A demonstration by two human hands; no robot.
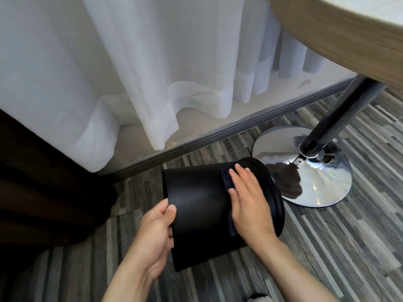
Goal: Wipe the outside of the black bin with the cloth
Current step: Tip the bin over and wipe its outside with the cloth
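Note:
The black bin (pixel 200 205) is tipped on its side above the floor, its flat base toward the left and its rimmed end toward the right. My left hand (pixel 156 234) grips the base edge, thumb on the side wall. My right hand (pixel 248 199) lies flat, fingers spread, pressing a dark cloth (pixel 226 182) against the bin's side near the rim. Only the edges of the cloth show beside and under the palm.
A chrome table base (pixel 316 184) and dark pole (pixel 340 118) stand just right of the bin. A round wooden tabletop (pixel 349 33) overhangs at top right. White sheer curtains (pixel 130 73) and a dark curtain (pixel 43 182) hang behind and to the left. The floor is striped wood (pixel 327 247).

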